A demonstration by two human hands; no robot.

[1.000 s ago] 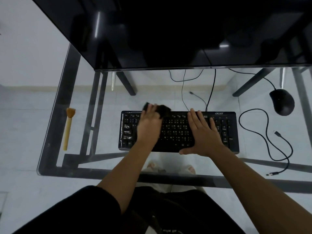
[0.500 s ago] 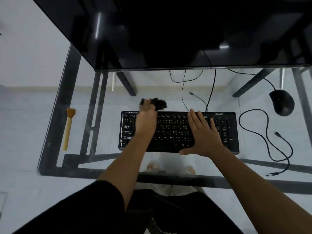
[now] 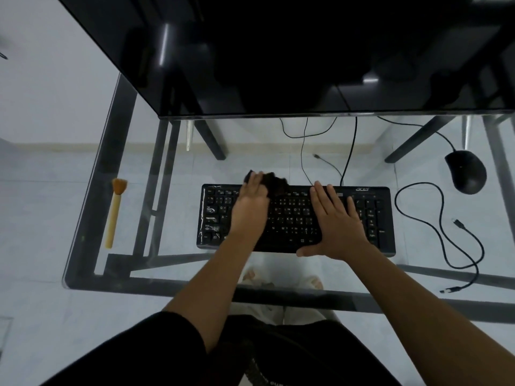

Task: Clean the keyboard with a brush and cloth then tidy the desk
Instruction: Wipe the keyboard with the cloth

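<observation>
Right hand (image 3: 334, 221) nearest, flat on the keyboard's (image 3: 372, 215) middle. Grip open, fingers straight, probably pinning it so wiping can't slide it on the glass tabletop (image 3: 83, 280). Left hand (image 3: 250, 203) further in, grip curled over the bunched cloth (image 3: 276, 181) at the keyboard's 11 o'clock edge, working the top row. Brush (image 3: 115, 211) idle at 9 o'clock, well apart. Since half a second ago, cloth drawn back slightly from beyond the far edge; right hand unmoved.
</observation>
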